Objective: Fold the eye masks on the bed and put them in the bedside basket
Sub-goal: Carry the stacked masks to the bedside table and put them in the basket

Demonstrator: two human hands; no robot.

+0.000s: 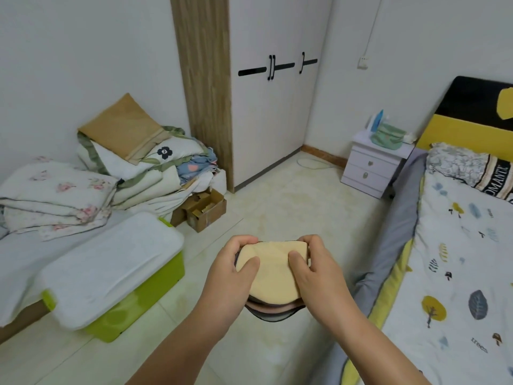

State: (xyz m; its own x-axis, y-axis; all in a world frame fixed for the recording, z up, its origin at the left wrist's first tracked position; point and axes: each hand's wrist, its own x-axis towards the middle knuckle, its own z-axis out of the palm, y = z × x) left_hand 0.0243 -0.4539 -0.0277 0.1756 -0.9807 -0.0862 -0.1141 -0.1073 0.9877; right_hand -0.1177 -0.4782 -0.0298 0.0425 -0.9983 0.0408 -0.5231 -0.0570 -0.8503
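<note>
A stack of folded eye masks (273, 276), cream yellow on top with a dark grey one showing beneath, is held in front of me over the floor. My left hand (231, 273) grips its left side with the thumb on top. My right hand (313, 273) grips its right side, thumb pressed on the cream fabric. The green fabric basket (387, 137) sits on the white bedside table (372, 170) at the far right, beside the bed (458, 259) with its leaf-print sheet.
A green storage box with a white lid (111, 270) stands at the left. Folded quilts and a pillow (125, 168) pile up behind it. Open cardboard boxes (205, 209) sit by the white wardrobe (272, 87). Tiled floor (291, 204) lies between me and the bedside table.
</note>
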